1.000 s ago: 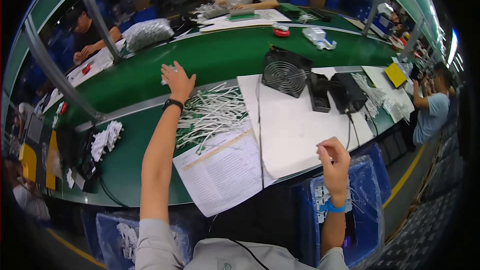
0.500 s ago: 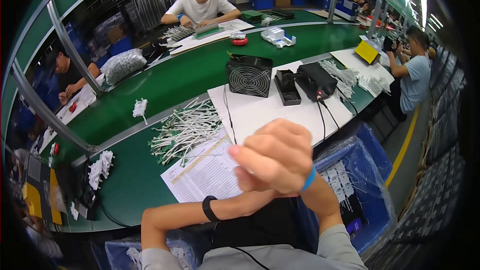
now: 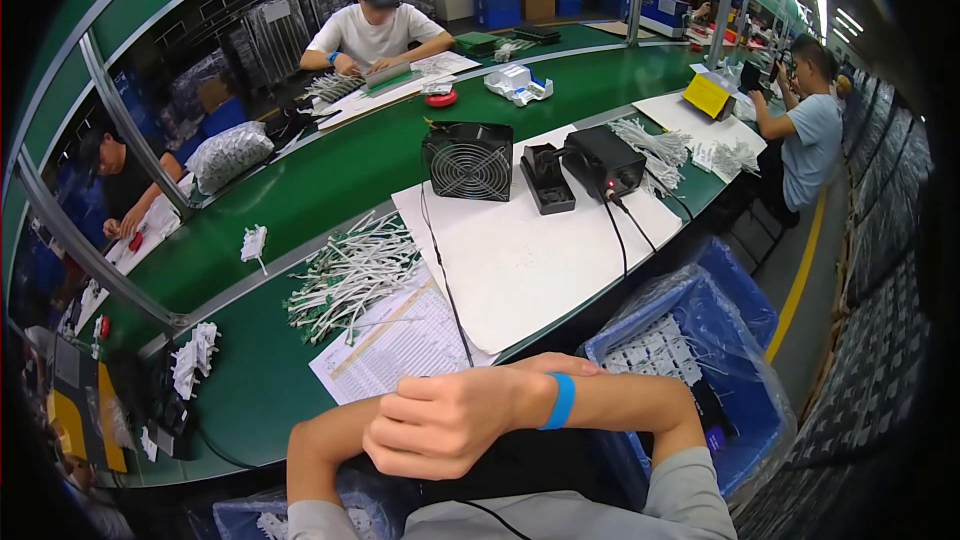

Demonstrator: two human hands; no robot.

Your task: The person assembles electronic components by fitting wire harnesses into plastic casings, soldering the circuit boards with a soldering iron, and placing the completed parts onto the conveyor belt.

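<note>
There I was, hands drawn in close: my right hand (image 3: 430,425) lay over my left wrist, fingers bent in, though whether they clasped anything I couldn't tell. My left hand (image 3: 572,365) peeped out past it, mostly covered, its grip unreadable. Low down, a blue bin (image 3: 758,430) crowded my right forearm.

Just past my hands came the printed sheet (image 3: 375,355), on the green bench (image 3: 240,410), its near part blocked by my arms. To its right, the white board (image 3: 530,270) ran to the bench's near edge, and there was the open room, a broad bare stretch! One snag: a thin black cord (image 3: 440,265) trailed down its left side. Left of that, a heap of white cables (image 3: 365,270) overlapped the sheet's far end, and white parts (image 3: 195,360) stood off to the left.

Along the board's far side, a black fan (image 3: 468,162), a narrow black holder (image 3: 548,180) and a black box (image 3: 605,160) made a low wall. Beyond ran the green belt (image 3: 370,155), with one white piece (image 3: 254,243) near its edge. Across it, a co-worker (image 3: 375,35) bent over a board, perhaps holding something, too small to be sure.
</note>
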